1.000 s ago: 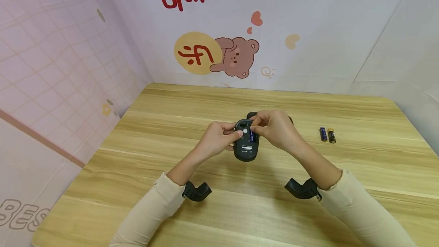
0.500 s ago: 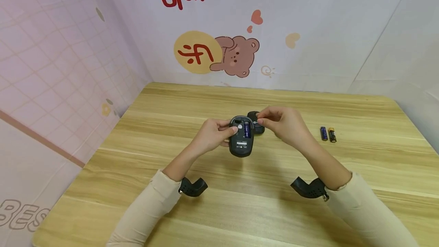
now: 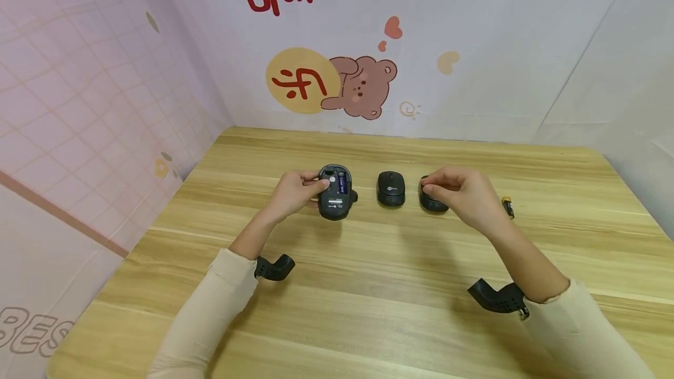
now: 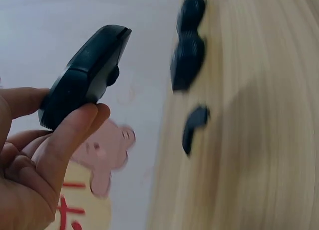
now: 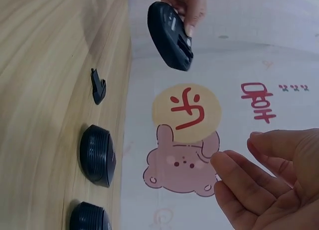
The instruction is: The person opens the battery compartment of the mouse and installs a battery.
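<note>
My left hand [image 3: 295, 192] grips a black computer mouse [image 3: 335, 206] in the air, its underside turned up. The battery compartment lies uncovered, with a blue battery [image 3: 341, 182] in it. Behind this mouse, a small black cover [image 5: 98, 86] lies on the table, partly hidden in the head view. Two more black mice stand in a row to the right, the middle mouse [image 3: 391, 188] and the right-hand mouse [image 3: 434, 202]. My right hand [image 3: 463, 195] hovers in front of the right-hand mouse; the right wrist view shows nothing between its loosely bent fingers.
A black and gold battery [image 3: 508, 207] lies on the wooden table [image 3: 368, 309] beyond my right hand. Behind the table's far edge hangs a white printed cloth [image 3: 489, 92]. A black wrist mount [image 3: 497, 297] sticks out from each forearm.
My left hand has carried the mouse to the left. My right hand has left the mouse and moved right, uncovering the middle mouse. The loose blue battery is now hidden behind my right hand.
</note>
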Motion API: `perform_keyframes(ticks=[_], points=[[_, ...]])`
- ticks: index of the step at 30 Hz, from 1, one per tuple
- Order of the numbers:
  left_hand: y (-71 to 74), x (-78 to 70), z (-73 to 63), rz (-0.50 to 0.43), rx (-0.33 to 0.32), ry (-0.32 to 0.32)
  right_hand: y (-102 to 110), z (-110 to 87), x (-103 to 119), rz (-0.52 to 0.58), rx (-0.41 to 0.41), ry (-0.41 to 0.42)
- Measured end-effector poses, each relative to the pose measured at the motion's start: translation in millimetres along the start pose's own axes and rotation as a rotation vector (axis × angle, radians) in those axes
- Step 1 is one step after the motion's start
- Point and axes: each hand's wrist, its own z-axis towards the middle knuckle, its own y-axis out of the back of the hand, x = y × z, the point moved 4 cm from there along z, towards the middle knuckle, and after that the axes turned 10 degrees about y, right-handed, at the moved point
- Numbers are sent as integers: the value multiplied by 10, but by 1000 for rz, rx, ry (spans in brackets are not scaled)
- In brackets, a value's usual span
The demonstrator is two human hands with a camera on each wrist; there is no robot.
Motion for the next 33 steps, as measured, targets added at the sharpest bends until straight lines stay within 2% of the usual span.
perform_keyframes(ticks=[5,9,14,21,27,33], points=[[201,142,137,37,-18,14,52,-49,-79,-9,-18,-9],[284,221,237,59,0,33,68,-59,-112,-20,-39,-9],[300,318,355,94,33,85,72,-61,-128,-21,-50,-10],[341,410,500,139,17,114,49,-64,-134,48,-35,-10],[363,465,579,160,21,130,18,-70,-154,-6,-27,-37],[347,497,645,173,27,146,-15,-74,-160,-7,-12,-70]])
